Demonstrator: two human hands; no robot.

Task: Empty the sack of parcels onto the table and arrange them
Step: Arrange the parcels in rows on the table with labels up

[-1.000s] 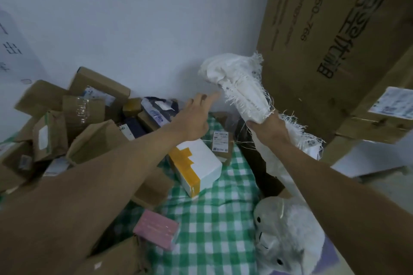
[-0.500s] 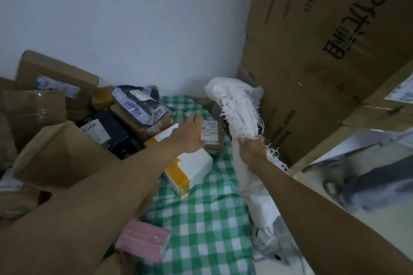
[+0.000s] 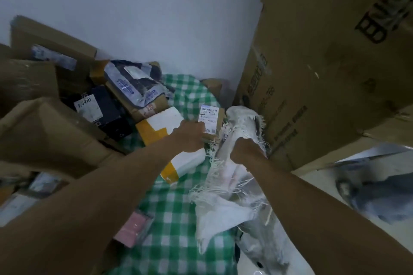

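Change: our left hand has dropped from mid-air onto the small labelled carton, gripping it.
Right hand: clenches the emptied white woven sack, lowered at the table's right edge.
Meaning: we judge arranging has begun.

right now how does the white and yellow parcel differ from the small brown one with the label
The white and yellow parcel is larger and lies flat on the checked cloth; the small brown parcel is smaller and shows a white barcode label. The left hand reaches over the first and touches the second. Both are box-shaped and sit beside the sack.
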